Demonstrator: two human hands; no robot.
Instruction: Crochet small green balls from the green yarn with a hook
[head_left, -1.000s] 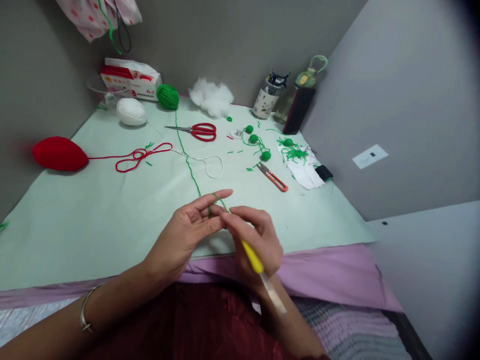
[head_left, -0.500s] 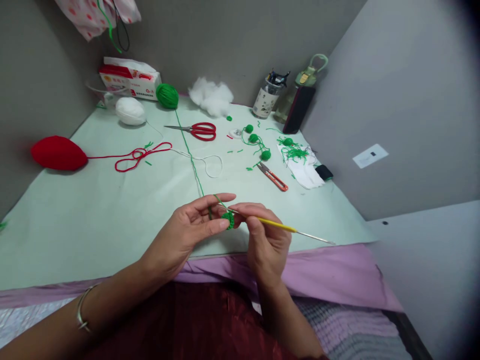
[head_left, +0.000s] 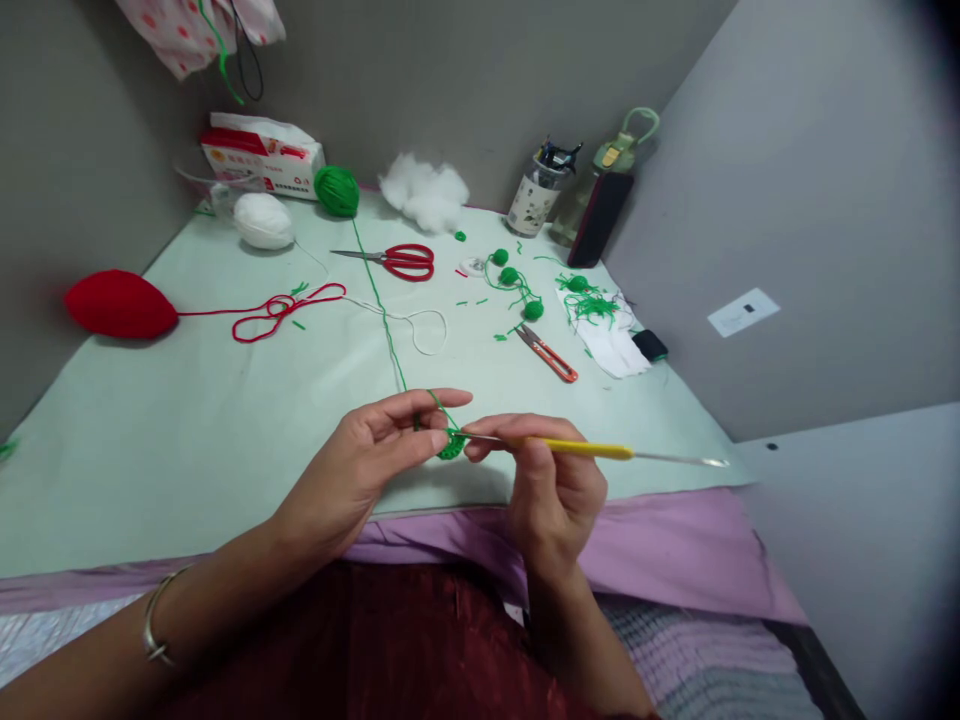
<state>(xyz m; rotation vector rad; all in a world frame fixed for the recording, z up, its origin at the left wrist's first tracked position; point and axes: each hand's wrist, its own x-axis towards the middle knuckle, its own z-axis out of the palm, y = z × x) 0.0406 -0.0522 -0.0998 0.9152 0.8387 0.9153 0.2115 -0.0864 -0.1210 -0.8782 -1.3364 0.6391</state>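
Note:
Between the thumb and fingers of my left hand (head_left: 382, 445) is a small round piece of green crochet (head_left: 451, 446). A strand of green yarn (head_left: 388, 330) runs over my raised left index finger and back to the green yarn ball (head_left: 337, 191). My right hand (head_left: 559, 485) grips a crochet hook (head_left: 589, 447) by its yellow handle. The hook's thin left end meets the crochet piece, and its other metal end points right. My right fingertips are close beside the piece.
Red-handled scissors (head_left: 409, 262), a red yarn ball (head_left: 120, 304) and a white yarn ball (head_left: 263, 221) lie on the table. Thread snips (head_left: 547, 353) and several small green balls (head_left: 533, 310) are to the right. White stuffing (head_left: 425, 192) and a pen holder (head_left: 535, 195) stand by the wall.
My right hand has shifted right with the crochet hook, which now lies closer to level. The green crochet piece has turned and moved slightly left, showing more of its face.

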